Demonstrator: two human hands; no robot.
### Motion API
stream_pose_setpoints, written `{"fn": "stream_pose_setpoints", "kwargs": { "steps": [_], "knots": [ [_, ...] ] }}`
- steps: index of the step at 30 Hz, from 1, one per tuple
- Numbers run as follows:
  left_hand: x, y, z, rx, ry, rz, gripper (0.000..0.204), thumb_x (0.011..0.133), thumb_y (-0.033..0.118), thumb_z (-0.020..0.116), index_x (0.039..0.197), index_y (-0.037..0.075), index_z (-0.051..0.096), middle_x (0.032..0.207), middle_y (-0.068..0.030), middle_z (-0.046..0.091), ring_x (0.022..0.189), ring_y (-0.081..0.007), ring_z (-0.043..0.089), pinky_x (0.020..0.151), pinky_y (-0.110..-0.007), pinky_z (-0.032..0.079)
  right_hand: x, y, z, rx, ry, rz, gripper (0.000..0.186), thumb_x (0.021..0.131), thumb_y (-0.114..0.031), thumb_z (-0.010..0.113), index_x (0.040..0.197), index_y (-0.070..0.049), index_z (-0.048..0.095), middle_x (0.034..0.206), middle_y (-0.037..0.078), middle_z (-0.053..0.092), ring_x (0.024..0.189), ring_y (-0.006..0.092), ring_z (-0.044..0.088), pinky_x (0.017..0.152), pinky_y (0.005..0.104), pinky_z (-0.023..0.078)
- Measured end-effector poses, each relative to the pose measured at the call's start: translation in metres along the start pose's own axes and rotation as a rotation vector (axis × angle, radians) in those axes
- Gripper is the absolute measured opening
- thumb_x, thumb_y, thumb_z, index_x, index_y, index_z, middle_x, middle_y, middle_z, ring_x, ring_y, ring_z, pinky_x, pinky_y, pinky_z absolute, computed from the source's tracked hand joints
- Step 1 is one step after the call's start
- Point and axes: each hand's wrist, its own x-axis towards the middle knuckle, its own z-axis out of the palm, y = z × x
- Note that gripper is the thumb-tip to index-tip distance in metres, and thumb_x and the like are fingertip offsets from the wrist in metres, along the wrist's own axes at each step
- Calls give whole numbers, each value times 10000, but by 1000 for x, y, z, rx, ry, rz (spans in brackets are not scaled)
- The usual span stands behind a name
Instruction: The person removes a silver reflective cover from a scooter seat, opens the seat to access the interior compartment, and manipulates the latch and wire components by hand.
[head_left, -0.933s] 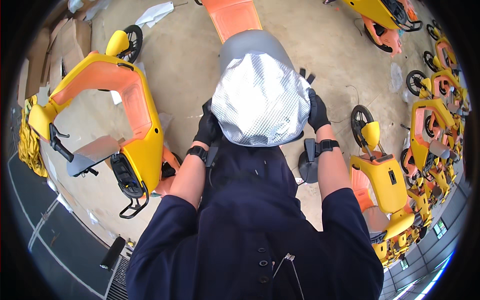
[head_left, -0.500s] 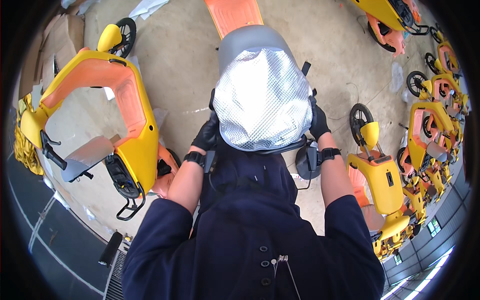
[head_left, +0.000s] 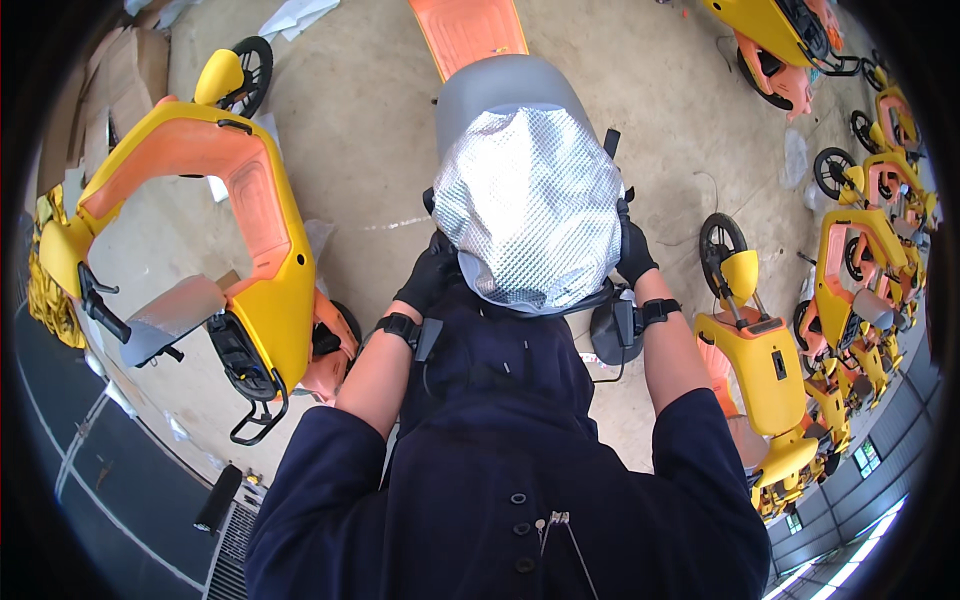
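Head view: the person stands over a large grey shell lined with silver quilted foil (head_left: 527, 205), carried in front of the chest with the foil side up. Its long axis runs away from the body, from the near rounded edge at the chest to the far grey rim, just short of an orange panel (head_left: 468, 30) lying on the concrete floor (head_left: 370, 130).

The left hand (head_left: 428, 278), in a black glove, is closed round the shell's near left edge, fingers tucked under where I cannot see them. The right hand (head_left: 632, 248), also gloved, clasps the right side a little farther out, fingers pressed flat along the rim. Both are on the piece, one on each flank, so neither is nearer; the shell lies straight ahead between them.

To the left stands a yellow and orange scooter frame (head_left: 225, 225), well apart from the shell. Right of the person another yellow scooter body (head_left: 755, 350) stands near, with more ranked farther right.
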Motion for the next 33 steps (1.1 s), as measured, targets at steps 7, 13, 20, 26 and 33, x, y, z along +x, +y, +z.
{"fn": "stream_pose_setpoints", "kwargs": {
  "steps": [7,13,20,26,33],
  "knots": [
    [-69,86,52,1315,172,1268,402,788,37,517,1185,9,457,1119,-122,560,978,-263,561,806,-333,456,-45,-96,-1,455,-196,-411,617,930,-472,282,1062,66,553,940,130,626,840,150,579,771,265,446],
    [-38,188,61,399,-315,828,260,837,93,500,1086,15,507,946,-116,599,829,-197,593,726,-302,497,-33,-228,-6,540,-481,-682,372,823,-100,499,1182,-18,450,1107,96,559,971,158,541,830,264,429],
    [-19,283,72,-59,-243,319,323,912,312,346,1021,68,527,870,-88,618,785,-199,601,643,-294,498,-17,-304,7,646,-630,-638,388,718,12,518,1092,-92,497,883,-14,589,779,121,555,674,249,463],
    [5,322,76,-44,-166,288,255,904,275,387,1007,102,542,801,-64,609,651,-170,567,559,-269,483,3,-329,20,-222,206,-1255,212,805,-196,537,986,-87,552,716,-27,550,607,82,510,553,238,440],
    [-31,340,59,-386,-556,92,162,848,158,457,988,78,480,748,13,504,653,-132,489,601,-281,444,-34,-337,-1,1236,-663,-324,245,892,-318,479,788,-102,530,510,-78,329,429,68,323,492,244,391]
  ]
}}
